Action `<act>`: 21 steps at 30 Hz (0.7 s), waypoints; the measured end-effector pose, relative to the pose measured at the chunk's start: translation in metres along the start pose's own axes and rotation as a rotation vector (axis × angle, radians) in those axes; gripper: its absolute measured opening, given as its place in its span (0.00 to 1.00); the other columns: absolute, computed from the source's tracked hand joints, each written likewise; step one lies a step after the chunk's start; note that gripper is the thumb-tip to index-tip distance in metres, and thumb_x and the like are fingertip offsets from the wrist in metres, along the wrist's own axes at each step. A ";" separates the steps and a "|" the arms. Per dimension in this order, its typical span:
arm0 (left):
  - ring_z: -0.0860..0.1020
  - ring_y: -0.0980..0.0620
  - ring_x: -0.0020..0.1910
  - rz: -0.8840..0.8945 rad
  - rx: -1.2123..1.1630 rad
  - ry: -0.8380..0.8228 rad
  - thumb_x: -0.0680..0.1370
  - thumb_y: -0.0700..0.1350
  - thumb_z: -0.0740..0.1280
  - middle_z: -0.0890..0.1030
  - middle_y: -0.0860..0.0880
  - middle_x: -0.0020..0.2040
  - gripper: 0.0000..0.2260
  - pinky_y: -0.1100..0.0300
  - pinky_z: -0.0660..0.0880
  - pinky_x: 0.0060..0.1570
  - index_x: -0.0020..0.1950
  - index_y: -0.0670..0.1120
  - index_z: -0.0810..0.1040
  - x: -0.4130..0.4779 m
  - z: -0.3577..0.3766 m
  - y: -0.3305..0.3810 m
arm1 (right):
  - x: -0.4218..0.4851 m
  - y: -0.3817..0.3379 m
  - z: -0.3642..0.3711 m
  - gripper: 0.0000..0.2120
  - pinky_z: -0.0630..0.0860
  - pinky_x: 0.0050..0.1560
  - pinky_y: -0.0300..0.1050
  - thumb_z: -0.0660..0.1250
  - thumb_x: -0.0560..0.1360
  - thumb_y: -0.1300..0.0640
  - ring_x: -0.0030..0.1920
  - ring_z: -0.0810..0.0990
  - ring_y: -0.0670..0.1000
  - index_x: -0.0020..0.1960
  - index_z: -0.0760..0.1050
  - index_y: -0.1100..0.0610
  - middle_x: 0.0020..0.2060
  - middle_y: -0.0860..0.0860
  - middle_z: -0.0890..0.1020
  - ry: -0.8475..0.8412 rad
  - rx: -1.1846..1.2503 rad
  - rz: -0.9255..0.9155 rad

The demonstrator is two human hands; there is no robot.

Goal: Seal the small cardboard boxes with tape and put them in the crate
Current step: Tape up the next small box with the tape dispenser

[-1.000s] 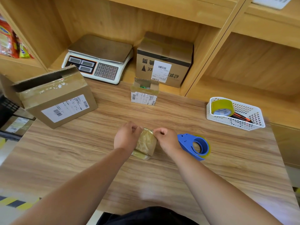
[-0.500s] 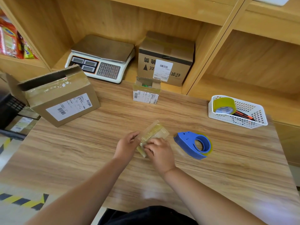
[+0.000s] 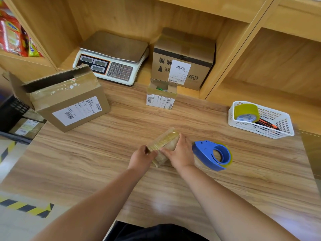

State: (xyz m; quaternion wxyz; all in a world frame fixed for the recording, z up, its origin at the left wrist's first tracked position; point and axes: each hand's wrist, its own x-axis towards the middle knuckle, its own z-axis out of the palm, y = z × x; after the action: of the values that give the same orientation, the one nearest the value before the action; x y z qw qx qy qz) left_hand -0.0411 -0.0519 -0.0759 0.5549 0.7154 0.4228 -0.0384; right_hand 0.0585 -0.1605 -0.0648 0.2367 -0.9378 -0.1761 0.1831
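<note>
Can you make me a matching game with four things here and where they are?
1 tape dispenser
2 tape roll
3 scale
4 tape-wrapped box

A in the white basket
B held by the left hand and right hand
C on the table, right of the hands
D on the shelf

Pairs: 1-C, 2-A, 3-D, 4-B
</note>
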 end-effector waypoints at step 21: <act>0.76 0.42 0.61 -0.131 -0.007 0.164 0.71 0.60 0.69 0.78 0.42 0.62 0.34 0.56 0.72 0.54 0.70 0.42 0.67 0.020 0.009 0.009 | 0.002 -0.015 0.016 0.34 0.72 0.55 0.48 0.63 0.74 0.36 0.61 0.75 0.59 0.68 0.64 0.60 0.61 0.57 0.76 -0.033 0.184 0.290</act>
State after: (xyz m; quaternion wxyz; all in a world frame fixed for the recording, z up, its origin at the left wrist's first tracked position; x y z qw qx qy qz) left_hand -0.0183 -0.0481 -0.0829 0.5173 0.6850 0.5128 -0.0141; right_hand 0.0497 -0.1406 -0.0709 0.2897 -0.9246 -0.0255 0.2460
